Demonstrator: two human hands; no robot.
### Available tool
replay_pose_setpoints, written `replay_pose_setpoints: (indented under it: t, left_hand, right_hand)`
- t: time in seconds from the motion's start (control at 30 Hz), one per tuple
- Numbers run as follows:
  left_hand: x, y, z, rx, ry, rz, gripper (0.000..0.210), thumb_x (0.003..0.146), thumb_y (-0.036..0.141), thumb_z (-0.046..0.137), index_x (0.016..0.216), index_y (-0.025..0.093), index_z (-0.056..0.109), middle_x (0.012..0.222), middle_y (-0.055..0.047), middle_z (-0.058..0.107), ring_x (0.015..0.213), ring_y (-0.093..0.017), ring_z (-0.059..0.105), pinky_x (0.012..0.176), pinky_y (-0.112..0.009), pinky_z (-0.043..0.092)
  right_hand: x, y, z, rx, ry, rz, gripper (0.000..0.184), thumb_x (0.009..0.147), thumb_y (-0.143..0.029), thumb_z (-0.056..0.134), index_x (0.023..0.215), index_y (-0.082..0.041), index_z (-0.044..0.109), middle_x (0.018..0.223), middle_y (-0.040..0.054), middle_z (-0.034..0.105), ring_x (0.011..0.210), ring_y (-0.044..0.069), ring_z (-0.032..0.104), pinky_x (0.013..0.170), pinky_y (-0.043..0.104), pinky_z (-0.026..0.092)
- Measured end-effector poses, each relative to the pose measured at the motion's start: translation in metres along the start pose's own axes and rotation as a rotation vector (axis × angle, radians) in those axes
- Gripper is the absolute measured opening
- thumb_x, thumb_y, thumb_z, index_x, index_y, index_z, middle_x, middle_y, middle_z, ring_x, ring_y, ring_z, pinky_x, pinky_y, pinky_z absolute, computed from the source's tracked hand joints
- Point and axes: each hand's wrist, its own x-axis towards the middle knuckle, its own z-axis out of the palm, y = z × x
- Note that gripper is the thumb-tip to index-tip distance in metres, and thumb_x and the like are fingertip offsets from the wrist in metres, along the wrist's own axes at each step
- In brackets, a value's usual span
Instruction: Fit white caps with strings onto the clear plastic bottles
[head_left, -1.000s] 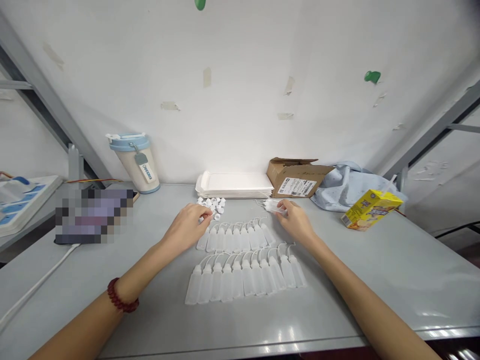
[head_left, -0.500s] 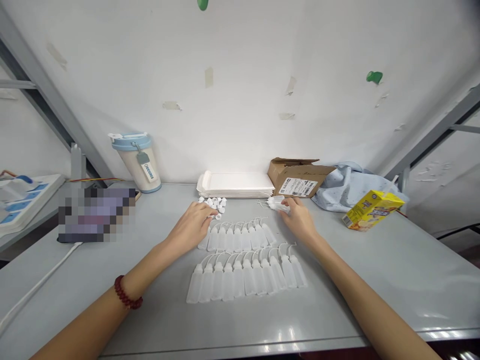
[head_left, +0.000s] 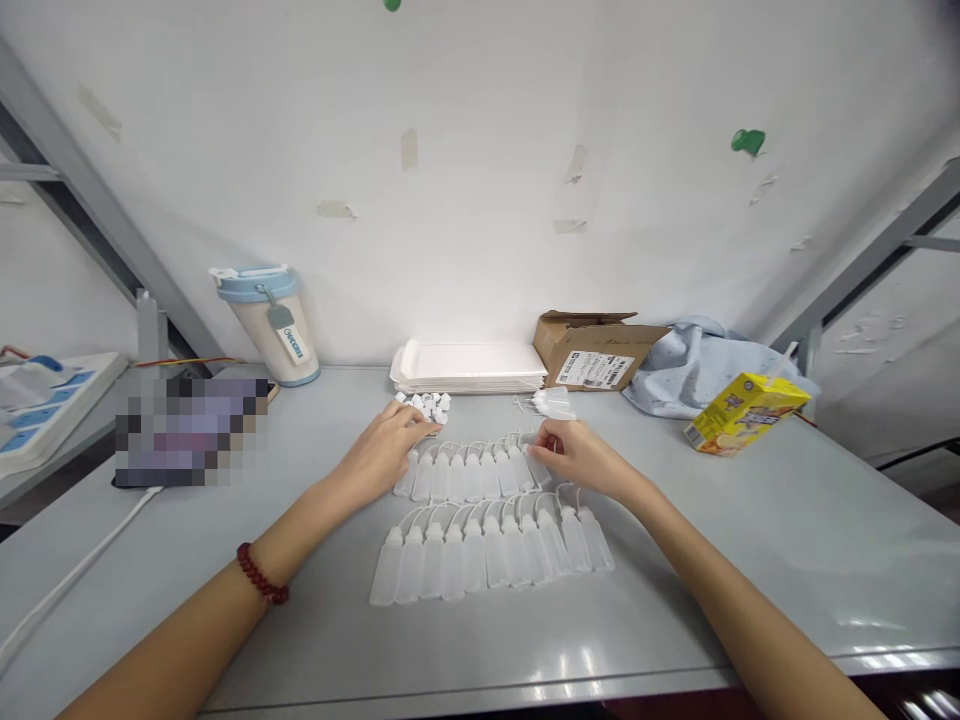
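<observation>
Bottles (head_left: 491, 553): small, translucent, laid flat in two rows at table (head_left: 750, 540) centre, near row (head_left: 491, 553) longer, far row (head_left: 469, 472) just behind it, thin bent tubes at the tops. Left hand (head_left: 382, 455): palm down at the left end of the far row, fingers curled, fingertips (head_left: 420, 420) at the caps (head_left: 424, 404); grip on a cap cannot be told. Right hand (head_left: 581, 455): at the right end of the far row, thumb and forefinger pinched together on a small white part; nature of that part too small to tell. Loose bottles (head_left: 551, 402): a few more, just beyond the right hand, apart from the rows. Caps: small white cluster between the far row and the trays (head_left: 469, 366). Trays: white stack against the wall. Box (head_left: 596, 350): open cardboard, right of the trays. Cloth (head_left: 697, 370): pale blue, bunched beside the box. Carton (head_left: 742, 412): yellow, tilted, near the cloth. Cup (head_left: 266, 322): lidded, blue rim, left of the trays. Bracelet (head_left: 262, 575): dark red beads on the left wrist.
</observation>
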Motion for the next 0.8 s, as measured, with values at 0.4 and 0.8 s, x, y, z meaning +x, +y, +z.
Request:
replay_pose_setpoints:
  t: [0.4, 0.8]
  left_hand:
    - [0.0019, -0.0036, -0.0016, -0.114, -0.046, -0.124, 0.050, 0.078, 0.002, 0.033, 0.120, 0.018, 0.057, 0.099, -0.009, 0.058, 0.094, -0.025, 0.045, 0.085, -0.040, 0.042]
    - [0.0016, -0.0013, -0.0061, -0.172, -0.029, -0.167, 0.033, 0.083, 0.020, 0.039, 0.109, 0.018, 0.060, 0.099, -0.009, 0.062, 0.097, -0.027, 0.049, 0.085, -0.041, 0.042]
  right_hand:
    - [-0.0004, 0.0051, 0.0002, -0.054, -0.035, 0.036, 0.020, 0.078, -0.037, 0.053, 0.071, -0.018, 0.055, 0.069, 0.0025, 0.062, 0.059, 0.014, 0.053, 0.050, 0.023, 0.035]
    - [0.0002, -0.0003, 0.0011, -0.182, -0.016, 0.075, 0.029, 0.078, -0.038, 0.050, 0.057, -0.018, 0.047, 0.054, 0.0005, 0.055, 0.049, 0.011, 0.047, 0.045, 0.023, 0.027]
